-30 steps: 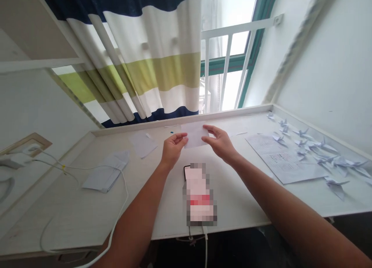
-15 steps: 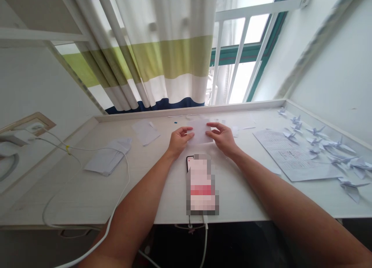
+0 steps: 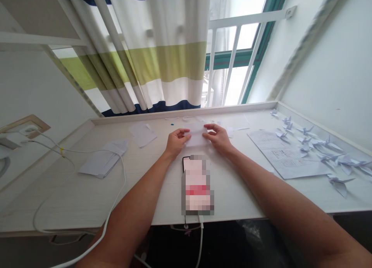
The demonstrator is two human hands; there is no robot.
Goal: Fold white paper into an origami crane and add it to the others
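Observation:
Between my two hands is a small white sheet of paper [image 3: 197,136], held up a little above the desk and looking flat. My left hand [image 3: 178,141] pinches its left edge between thumb and fingers. On the opposite edge, my right hand [image 3: 217,138] grips the sheet in the same way. A phone [image 3: 197,184] with a lit, blurred screen lies on the desk just below the paper, between my forearms.
Several folded paper cranes [image 3: 328,144] stand at the right around a printed sheet [image 3: 279,152]. Stacked papers [image 3: 103,159] and loose sheets [image 3: 143,134] lie at the left. A white cable [image 3: 124,171] crosses my left forearm. A raised rim [image 3: 186,115] edges the desk's back.
The whole view has shifted slightly, so the desk items appear a bit further left. Both hands keep the same hold on the paper.

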